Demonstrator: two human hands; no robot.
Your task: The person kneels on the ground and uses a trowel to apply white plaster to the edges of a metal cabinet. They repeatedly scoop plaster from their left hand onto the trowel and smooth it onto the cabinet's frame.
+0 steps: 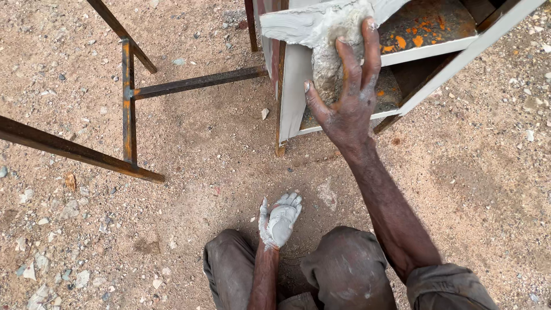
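Sandy, pebble-strewn ground (pixel 189 172) is filling the view, with a rusty welded steel frame (pixel 129 109) standing toward ten o'clock. At one o'clock, a grey-painted metal cabinet (pixel 295 86) with rust-orange shelves (pixel 425 26) is standing on the dirt. The right hand (pixel 344 86) is reaching up to twelve o'clock, fingers curled and gripping a grey lump (pixel 330 57), possibly a wad of filler or a putty-soaked cloth, and pressing it against the cabinet's front edge. The left hand (pixel 279 221), coated in pale grey paste, is hanging at six o'clock with its fingers loosely half-open, holding nothing that shows. Below it, the person's knees in dusty brown trousers (pixel 344 270) are bending above the ground.
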